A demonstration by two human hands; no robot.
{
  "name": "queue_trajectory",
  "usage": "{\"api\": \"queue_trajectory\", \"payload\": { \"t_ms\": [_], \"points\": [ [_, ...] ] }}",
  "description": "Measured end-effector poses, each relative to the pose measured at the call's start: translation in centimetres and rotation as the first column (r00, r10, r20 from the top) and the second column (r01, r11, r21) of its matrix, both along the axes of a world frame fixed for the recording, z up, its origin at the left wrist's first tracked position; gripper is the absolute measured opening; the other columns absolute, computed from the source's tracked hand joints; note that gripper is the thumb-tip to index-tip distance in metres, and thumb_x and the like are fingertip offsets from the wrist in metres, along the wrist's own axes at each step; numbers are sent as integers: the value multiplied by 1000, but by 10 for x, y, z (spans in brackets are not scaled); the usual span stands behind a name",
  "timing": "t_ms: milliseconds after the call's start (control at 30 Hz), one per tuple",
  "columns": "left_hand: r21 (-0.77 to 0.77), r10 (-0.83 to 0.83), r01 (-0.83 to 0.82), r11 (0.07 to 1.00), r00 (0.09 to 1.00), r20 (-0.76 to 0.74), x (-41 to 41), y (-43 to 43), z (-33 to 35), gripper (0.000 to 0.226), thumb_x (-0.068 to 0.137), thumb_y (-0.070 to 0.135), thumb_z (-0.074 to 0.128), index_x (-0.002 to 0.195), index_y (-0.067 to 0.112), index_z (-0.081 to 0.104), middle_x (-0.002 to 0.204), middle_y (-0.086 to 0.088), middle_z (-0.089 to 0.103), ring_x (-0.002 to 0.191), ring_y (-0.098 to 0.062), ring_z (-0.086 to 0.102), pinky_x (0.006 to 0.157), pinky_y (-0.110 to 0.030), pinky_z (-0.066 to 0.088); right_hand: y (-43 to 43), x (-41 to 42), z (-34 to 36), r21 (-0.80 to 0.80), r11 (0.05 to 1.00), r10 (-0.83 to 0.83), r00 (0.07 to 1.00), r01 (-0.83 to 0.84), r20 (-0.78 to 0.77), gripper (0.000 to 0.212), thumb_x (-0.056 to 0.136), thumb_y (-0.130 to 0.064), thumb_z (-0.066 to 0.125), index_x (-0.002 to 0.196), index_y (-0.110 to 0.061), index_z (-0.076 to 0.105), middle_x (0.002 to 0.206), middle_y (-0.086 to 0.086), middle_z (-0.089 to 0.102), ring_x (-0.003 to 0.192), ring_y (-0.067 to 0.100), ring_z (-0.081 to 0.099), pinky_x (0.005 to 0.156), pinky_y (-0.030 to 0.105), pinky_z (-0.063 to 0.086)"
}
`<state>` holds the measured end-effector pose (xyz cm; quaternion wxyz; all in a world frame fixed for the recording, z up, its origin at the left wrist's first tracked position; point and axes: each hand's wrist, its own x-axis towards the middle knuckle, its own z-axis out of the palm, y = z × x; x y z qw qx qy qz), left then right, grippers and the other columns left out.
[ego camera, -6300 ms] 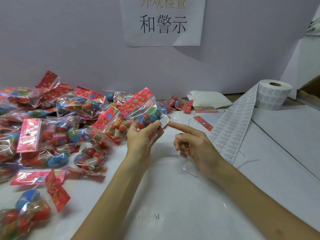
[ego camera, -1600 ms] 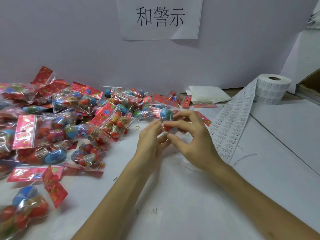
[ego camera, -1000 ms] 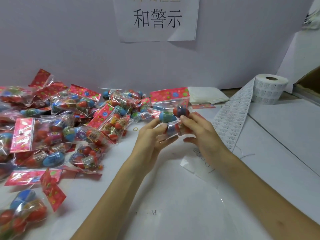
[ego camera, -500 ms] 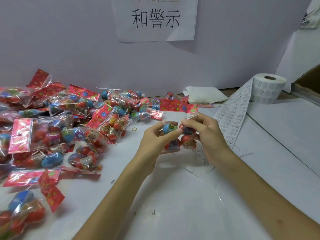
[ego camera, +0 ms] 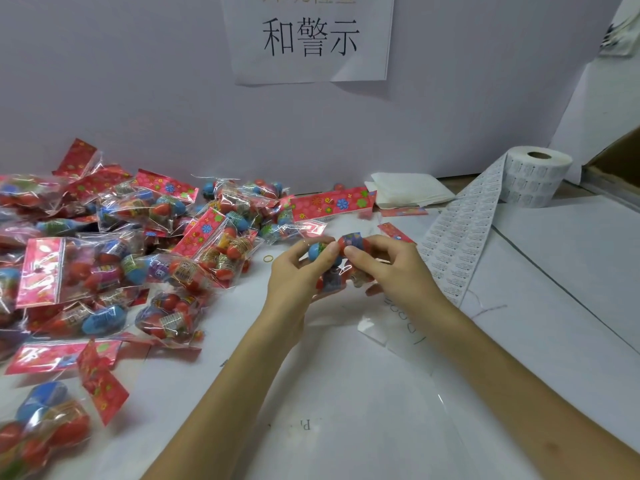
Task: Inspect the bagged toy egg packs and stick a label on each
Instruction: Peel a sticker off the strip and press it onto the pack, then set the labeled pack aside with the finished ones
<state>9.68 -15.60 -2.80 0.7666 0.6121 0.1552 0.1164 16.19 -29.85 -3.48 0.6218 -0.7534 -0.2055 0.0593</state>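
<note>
Both hands, left hand (ego camera: 294,271) and right hand (ego camera: 391,268), grip one egg pack (ego camera: 337,261) pinched above the table (ego camera: 381,427); label roll (ego camera: 533,178) near; a heap (ego camera: 138,244) seemingly awaits.

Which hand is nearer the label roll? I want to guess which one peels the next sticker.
Right. The right hand grips the egg pack beside the strip trailing from the label roll; the left hand grips it farther away.

Egg packs (ego camera: 114,258): heaped left on table (ego camera: 554,271). Label roll (ego camera: 533,178): far right, strip (ego camera: 460,237) trailing nearward. Held pack (ego camera: 334,268): centre, between both. Sign (ego camera: 308,36): far wall.
</note>
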Motion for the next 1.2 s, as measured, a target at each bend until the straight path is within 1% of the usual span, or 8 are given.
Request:
{"api": "queue_trajectory", "payload": {
  "t_ms": [133,267,400,633,800,900,1067,1200],
  "points": [
    [8,-14,14,1000,1000,-7,-1,0,2,35,91,30,74,120,11,71,111,-13,75,93,-26,76,84,-42,64,-1,0,2,-1,1000,-29,993,29,117,4,90,-34,75,89,-37,72,78,-12,74,74,12,73,57,27,60],
    [22,-19,20,1000,999,-35,-1,0,2,38,90,32,75,120,10,70,107,-13,77,91,-29,77,88,-46,63,-4,2,4,-36,997,-61,985,68,160,5,88,-35,77,91,-30,76,76,-10,75,70,15,72,59,30,60],
    [14,18,-18,1000,1000,-9,0,0,0,33,90,28,76,118,12,68,101,-11,79,84,-26,78,75,-34,64,-5,4,3,-29,989,-134,973,142,187,11,87,-34,79,92,-24,77,74,-10,73,69,11,71,60,23,54],
    [273,124,-164,948,980,158,1,-10,-8,36,89,34,78,119,24,62,113,6,71,98,-8,70,84,-29,62,-13,3,11,64,959,-282,899,277,334,28,80,-28,85,104,-31,71,90,-18,70,77,1,65,65,11,49],
    [126,-29,12,992,991,133,2,-19,-13,43,82,43,80,119,33,59,117,9,71,103,-5,72,86,-31,61,-9,-3,6,-111,994,24,904,26,428,44,87,-13,77,127,-29,68,109,-13,65,88,8,63,67,22,52],
    [3,8,-9,1000,989,147,2,-13,-12,29,95,26,72,121,17,63,111,-7,76,102,-21,75,94,-43,60,-5,-6,4,-169,977,189,889,-129,416,43,91,-7,70,127,-30,68,109,-8,68,95,13,63,73,28,54],
    [-59,-1,6,998,996,85,4,-3,-7,31,100,23,65,127,9,61,110,-12,70,80,-13,73,79,-38,64,-10,3,8,-13,997,-62,903,75,424,31,93,-12,71,120,-27,70,100,-12,68,90,10,65,75,25,53],
    [-83,-83,89,993,994,66,2,-3,-5,6,98,18,64,103,15,63,100,-13,72,91,-35,75,68,-39,63,-19,15,15,12,1000,-23,990,21,141,37,96,-27,67,132,-22,59,107,-2,66,92,14,65,72,25,54]
  ]
}}
